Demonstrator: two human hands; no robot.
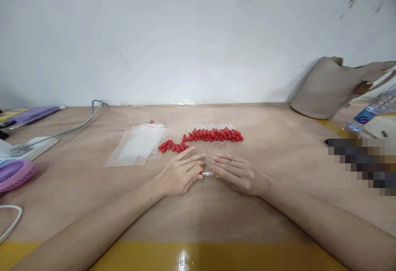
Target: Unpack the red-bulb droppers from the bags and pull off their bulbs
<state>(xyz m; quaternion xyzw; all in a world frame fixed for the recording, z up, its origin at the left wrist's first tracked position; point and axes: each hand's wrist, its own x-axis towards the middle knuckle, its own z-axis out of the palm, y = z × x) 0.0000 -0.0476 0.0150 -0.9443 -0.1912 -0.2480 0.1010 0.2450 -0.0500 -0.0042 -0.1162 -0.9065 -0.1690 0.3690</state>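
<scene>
A clear glass dropper tube (208, 173) lies level between my hands, a bit of red rubber bulb (201, 173) showing at its left end. My left hand (182, 173) pinches that bulb between thumb and fingers. At the other end, my right hand (239, 173) has its fingers closed around the glass. Just beyond the fingertips lie several bare glass tubes (213, 147). A row of glass droppers with red bulbs (216, 133) stretches behind them. Loose red bulbs (173, 146) sit in a small group by my left fingers.
Clear zip bags (136, 143) lie in a stack to the left. A pink fan (17, 175), a white power strip (37, 149) and a grey cable (71, 130) are farther left. At the back right, a beige bag (328, 87) leans on the wall.
</scene>
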